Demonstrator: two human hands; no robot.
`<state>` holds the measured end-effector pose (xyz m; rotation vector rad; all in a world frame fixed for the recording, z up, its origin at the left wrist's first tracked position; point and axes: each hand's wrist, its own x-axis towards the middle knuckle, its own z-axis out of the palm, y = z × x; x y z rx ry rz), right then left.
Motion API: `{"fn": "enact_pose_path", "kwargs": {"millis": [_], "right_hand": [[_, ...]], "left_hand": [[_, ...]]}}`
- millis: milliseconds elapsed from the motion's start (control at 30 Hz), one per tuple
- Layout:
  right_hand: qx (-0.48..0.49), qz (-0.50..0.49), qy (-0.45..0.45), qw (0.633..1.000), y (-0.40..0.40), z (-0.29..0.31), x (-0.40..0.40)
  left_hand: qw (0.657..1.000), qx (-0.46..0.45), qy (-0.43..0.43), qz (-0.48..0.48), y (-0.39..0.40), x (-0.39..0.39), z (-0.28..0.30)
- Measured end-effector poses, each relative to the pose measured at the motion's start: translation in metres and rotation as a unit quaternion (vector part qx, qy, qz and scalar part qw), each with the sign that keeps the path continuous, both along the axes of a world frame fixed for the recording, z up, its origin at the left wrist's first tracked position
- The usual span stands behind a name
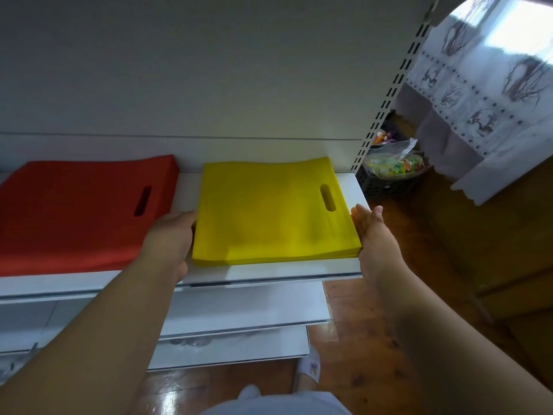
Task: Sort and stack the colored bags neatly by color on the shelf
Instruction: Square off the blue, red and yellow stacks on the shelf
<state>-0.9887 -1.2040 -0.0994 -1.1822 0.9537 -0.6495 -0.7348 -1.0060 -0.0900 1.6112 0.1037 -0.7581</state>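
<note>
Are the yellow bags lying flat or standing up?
Lying flat. The yellow bags sit in a stack on the white shelf, broad face and handle slot up, layered edges showing along the front.

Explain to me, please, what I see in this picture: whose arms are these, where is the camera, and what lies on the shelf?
There is no machine here. A person wears a wide-angle camera on the head, so you look forward and down along that person's two bare arms.

On the white shelf board lie two piles of flat fabric bags with cut-out handle slots: the stack of red bags on the left and the stack of yellow bags on the right, with a gap between them.

The left hand lies flat against the left edge of the yellow stack, and the right hand against its right edge. Both have straight fingers. They press the sides, probably to square the pile; nothing is lifted.

To the right, on the floor, stands a dark plastic crate.
</note>
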Motion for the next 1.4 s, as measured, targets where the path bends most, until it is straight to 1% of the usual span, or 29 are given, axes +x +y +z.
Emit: {"fn": "enact_pose_path", "kwargs": {"millis": [100,233,300,367,433,467,500,533,567,600,667,733,833,933,967,1000,1067,1100,1133,1200,1267,1300,1400], "right_hand": [[0.091,-0.058,-0.020,0.994,-0.006,-0.007,0.007],[0.001,-0.029,0.017,0.999,0.004,-0.005,0.005],[-0.002,-0.035,0.019,0.999,0.008,-0.001,0.002],[-0.004,-0.051,0.034,0.998,0.013,0.004,0.002],[-0.022,-0.119,0.067,0.990,0.019,0.005,0.003],[-0.061,-0.164,0.101,0.979,0.027,0.006,0.002],[-0.122,-0.209,0.145,0.959,0.036,0.008,0.001],[-0.172,-0.249,0.170,0.938,0.047,0.010,0.001],[-0.196,-0.275,0.166,0.926,0.058,0.012,0.001],[-0.193,-0.285,0.149,0.927,0.069,0.013,0.004],[-0.144,-0.264,0.112,0.947,0.086,0.010,0.015],[-0.115,-0.239,0.109,0.958,0.099,0.007,0.027],[-0.151,-0.235,0.161,0.947,0.101,0.012,0.031],[-0.190,-0.280,0.198,0.920,0.098,0.013,0.014],[-0.180,-0.278,0.190,0.924,0.100,0.011,0.010],[-0.144,-0.261,0.169,0.940,0.103,0.008,0.010],[0.004,-0.191,0.115,0.975,0.114,0.005,0.019],[0.094,-0.146,0.074,0.982,0.119,0.004,0.026],[0.176,-0.106,0.029,0.978,0.125,0.005,0.032],[0.277,-0.064,-0.041,0.958,0.130,0.003,0.041],[0.330,-0.056,-0.113,0.935,0.128,0.002,0.044],[0.340,-0.059,-0.139,0.928,0.124,0.002,0.043],[0.328,-0.098,-0.181,0.922,0.109,0.003,0.043]], "left_hand": [[1.000,0.001,0.018,-0.010,0.003,-0.011,0.008],[0.995,-0.031,0.086,0.027,0.010,-0.019,0.010],[0.996,-0.027,0.086,-0.004,0.010,-0.026,0.007],[0.998,0.001,0.054,-0.027,0.008,-0.031,0.003],[0.999,0.022,0.020,-0.043,0.007,-0.031,0.002],[0.998,0.022,0.019,-0.053,0.007,-0.030,0.003],[0.997,0.025,0.020,-0.066,0.007,-0.030,0.007],[0.997,0.020,0.029,-0.075,0.007,-0.030,0.008],[0.996,0.016,0.036,-0.081,0.007,-0.030,0.010],[0.995,0.007,0.047,-0.083,0.007,-0.030,0.011],[0.994,-0.014,0.079,-0.074,0.006,-0.031,0.016],[0.992,-0.033,0.103,-0.066,0.004,-0.032,0.021],[0.991,-0.041,0.109,-0.063,0.001,-0.035,0.024],[0.992,-0.042,0.111,-0.052,0.001,-0.035,0.021],[0.991,-0.046,0.115,-0.047,0.000,-0.035,0.022],[0.991,-0.050,0.118,-0.042,0.000,-0.035,0.021],[0.990,-0.063,0.125,-0.034,-0.002,-0.035,0.023],[0.989,-0.070,0.129,-0.030,-0.003,-0.036,0.024],[0.988,-0.077,0.133,-0.026,-0.004,-0.037,0.026],[0.986,-0.088,0.139,-0.019,-0.005,-0.038,0.029],[0.985,-0.095,0.142,-0.011,-0.006,-0.037,0.031],[0.985,-0.095,0.144,-0.006,-0.006,-0.036,0.031],[0.983,-0.095,0.157,0.002,-0.006,-0.035,0.031]]}}
